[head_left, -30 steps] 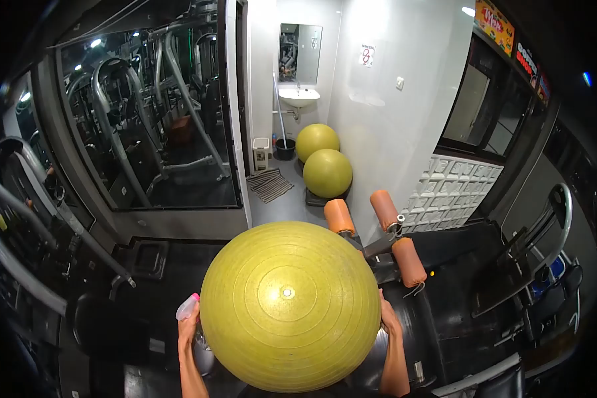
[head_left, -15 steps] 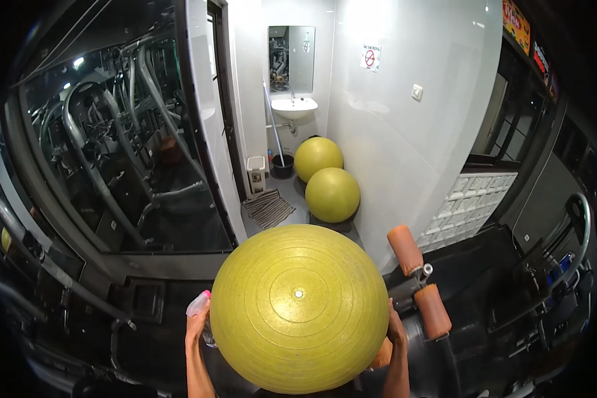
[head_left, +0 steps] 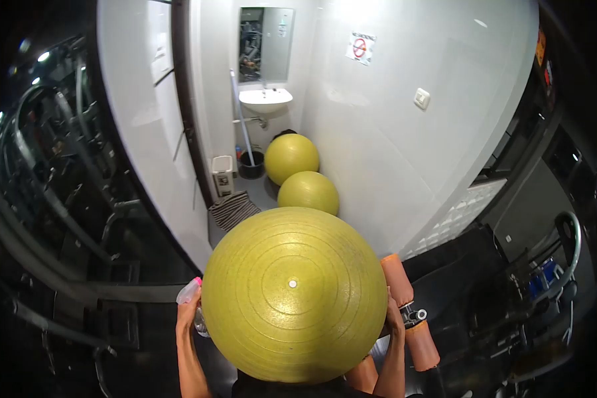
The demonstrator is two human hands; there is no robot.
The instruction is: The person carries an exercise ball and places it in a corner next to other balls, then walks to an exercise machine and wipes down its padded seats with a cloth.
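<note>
I press the big yellow ball (head_left: 293, 295) between both palms at chest height; my left hand (head_left: 188, 315) also pinches a spray bottle (head_left: 191, 298), my right hand (head_left: 394, 318) lies flat. Light, springy, smooth: it probably slips unless squeezed at its widest sides.

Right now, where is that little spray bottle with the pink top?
The spray bottle is low and left of centre in the head view, in the left hand, pressed beside the big yellow ball that both hands carry.

Three yellow exercise balls: one near (head_left: 293, 295), two far (head_left: 308, 193) (head_left: 292, 158). One spray bottle (head_left: 191, 302), three orange foam rollers (head_left: 397, 280).
</note>
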